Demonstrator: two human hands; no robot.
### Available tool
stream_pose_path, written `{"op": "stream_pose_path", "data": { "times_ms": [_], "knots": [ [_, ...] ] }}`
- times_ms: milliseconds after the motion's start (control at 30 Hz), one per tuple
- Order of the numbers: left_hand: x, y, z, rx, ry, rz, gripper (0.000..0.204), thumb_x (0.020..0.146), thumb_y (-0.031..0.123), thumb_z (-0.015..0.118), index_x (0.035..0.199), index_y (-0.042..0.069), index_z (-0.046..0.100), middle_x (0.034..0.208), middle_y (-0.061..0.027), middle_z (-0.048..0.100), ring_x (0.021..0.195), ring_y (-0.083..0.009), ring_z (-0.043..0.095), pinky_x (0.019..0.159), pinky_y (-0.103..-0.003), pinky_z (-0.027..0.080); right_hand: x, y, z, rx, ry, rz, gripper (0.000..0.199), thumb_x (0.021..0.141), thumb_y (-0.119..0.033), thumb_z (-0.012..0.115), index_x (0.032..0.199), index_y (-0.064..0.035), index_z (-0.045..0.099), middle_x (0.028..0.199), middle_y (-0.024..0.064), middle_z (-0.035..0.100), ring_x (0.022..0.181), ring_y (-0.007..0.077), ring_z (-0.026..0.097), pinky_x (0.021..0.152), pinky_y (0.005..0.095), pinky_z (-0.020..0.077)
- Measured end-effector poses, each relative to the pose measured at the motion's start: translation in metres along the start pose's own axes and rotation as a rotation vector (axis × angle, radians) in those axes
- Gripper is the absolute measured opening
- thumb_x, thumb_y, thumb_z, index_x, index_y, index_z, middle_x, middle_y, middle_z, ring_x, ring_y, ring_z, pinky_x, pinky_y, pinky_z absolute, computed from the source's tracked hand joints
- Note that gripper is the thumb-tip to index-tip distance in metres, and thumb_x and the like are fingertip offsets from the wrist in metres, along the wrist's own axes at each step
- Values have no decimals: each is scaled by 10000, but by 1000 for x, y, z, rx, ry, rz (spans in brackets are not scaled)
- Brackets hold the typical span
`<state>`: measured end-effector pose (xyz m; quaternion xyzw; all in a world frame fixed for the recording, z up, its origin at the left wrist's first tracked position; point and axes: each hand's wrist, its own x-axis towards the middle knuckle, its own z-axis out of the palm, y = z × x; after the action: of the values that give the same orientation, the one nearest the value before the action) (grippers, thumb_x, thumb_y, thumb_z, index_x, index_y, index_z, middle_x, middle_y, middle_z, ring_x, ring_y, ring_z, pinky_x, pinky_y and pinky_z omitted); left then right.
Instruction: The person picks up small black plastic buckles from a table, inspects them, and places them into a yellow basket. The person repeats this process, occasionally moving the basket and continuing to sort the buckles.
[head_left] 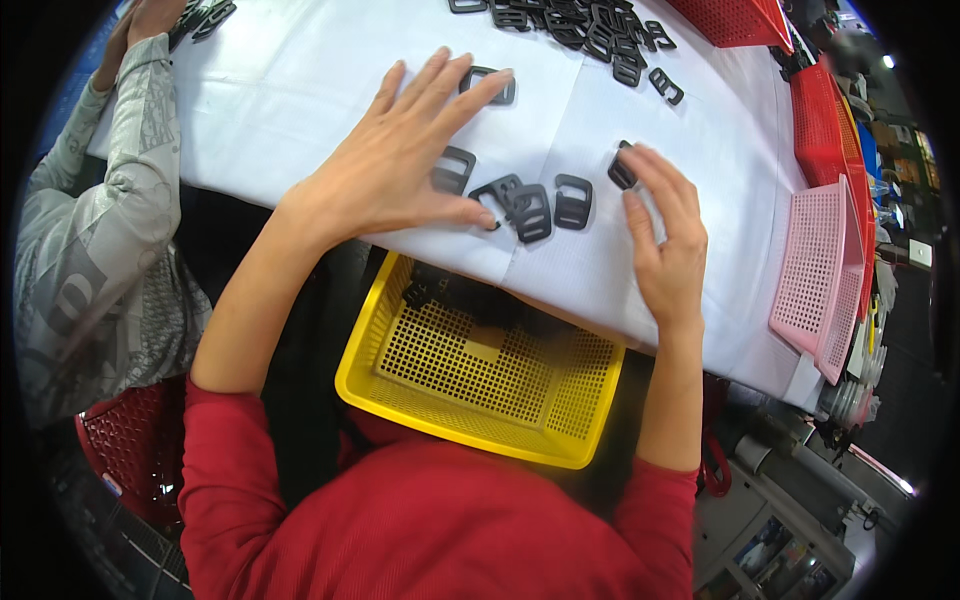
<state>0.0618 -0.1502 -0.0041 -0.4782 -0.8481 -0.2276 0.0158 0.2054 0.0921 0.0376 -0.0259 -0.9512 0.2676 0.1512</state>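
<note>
The left hand (385, 165) is spread wide and grips nothing, its thumb by some loose black buckles (533, 213) on the white table (300, 110); the right hand's (670, 235) fingertips are at another black buckle (619, 172), but I can't tell if they pinch it. If the left hand drags back too far, it could knock the loose ones into the yellow basket (460, 433) below. Two overlap, so they could get stuck together if pulled.

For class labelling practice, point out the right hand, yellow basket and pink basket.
Right hand (675, 248): head view, back of hand.
Yellow basket (460, 428): head view, near rim.
Pink basket (808, 268): head view, perforated wall.
</note>
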Motion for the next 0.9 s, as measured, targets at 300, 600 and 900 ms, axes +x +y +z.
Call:
{"op": "stream_pose_path", "data": {
  "times_ms": [300, 600, 900],
  "knots": [
    [3, 21, -3, -438, -47, 85, 1107, 640, 370, 848, 1535, 138, 240, 1557, -127, 322, 1467, -305, 245, 1214, -468, 176, -15, 9, 14, -138, -101, 41, 428, 945, -156, 577, 1370, -140, 540, 1464, 98, 469, 1403, 297, 373, 1173, 524, 213],
    [-52, -8, -37, -515, 68, -185, 1041, 642, 160, 826, 1524, 113, 275, 1543, -124, 359, 1430, -324, 328, 1178, -443, 272, -24, -11, 24, -117, -110, -133, 409, 839, -330, 707, 1243, -310, 644, 1471, 46, 425, 1381, 310, 365, 1119, 653, 209],
    [-59, -4, -37, -414, 40, -161, 998, 653, 234, 830, 1503, 109, 323, 1513, -90, 411, 1430, -286, 334, 1208, -482, 183, -29, -4, 24, 80, 114, -88, 299, 896, -162, 651, 1192, -121, 656, 1352, 141, 550, 1248, 321, 538, 1112, 551, 311]
  ]
}}
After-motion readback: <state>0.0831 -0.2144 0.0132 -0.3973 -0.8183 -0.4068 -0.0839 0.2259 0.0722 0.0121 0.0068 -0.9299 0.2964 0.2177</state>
